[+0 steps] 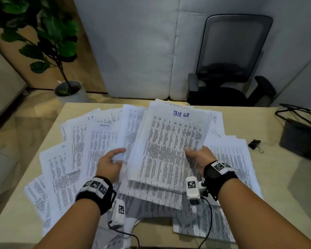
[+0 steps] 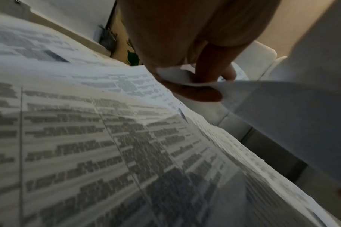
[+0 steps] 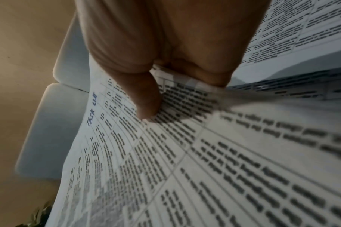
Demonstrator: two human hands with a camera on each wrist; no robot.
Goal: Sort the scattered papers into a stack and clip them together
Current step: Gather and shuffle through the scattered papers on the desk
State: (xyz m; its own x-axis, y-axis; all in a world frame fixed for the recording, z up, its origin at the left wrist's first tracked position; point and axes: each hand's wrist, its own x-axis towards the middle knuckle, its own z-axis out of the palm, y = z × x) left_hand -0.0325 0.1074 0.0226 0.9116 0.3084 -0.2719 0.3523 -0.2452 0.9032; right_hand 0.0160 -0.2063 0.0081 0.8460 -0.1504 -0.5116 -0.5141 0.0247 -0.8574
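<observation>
Above the table (image 1: 241,123), stack of papers (image 1: 169,150) pinched in right hand (image 1: 198,156) fingers, left hand (image 1: 109,164) fingers pinching one sheet (image 1: 129,133)

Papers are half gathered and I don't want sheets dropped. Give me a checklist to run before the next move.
1. Right hand grips the gathered stack: ok.
2. Left hand pinches a loose sheet: ok.
3. Stack edges squared: not ok, sheets fan out.
4. All scattered papers collected: not ok.
5. Binder clip on the table, unused: ok.
6. Sheet count in stack: cannot tell.
</observation>
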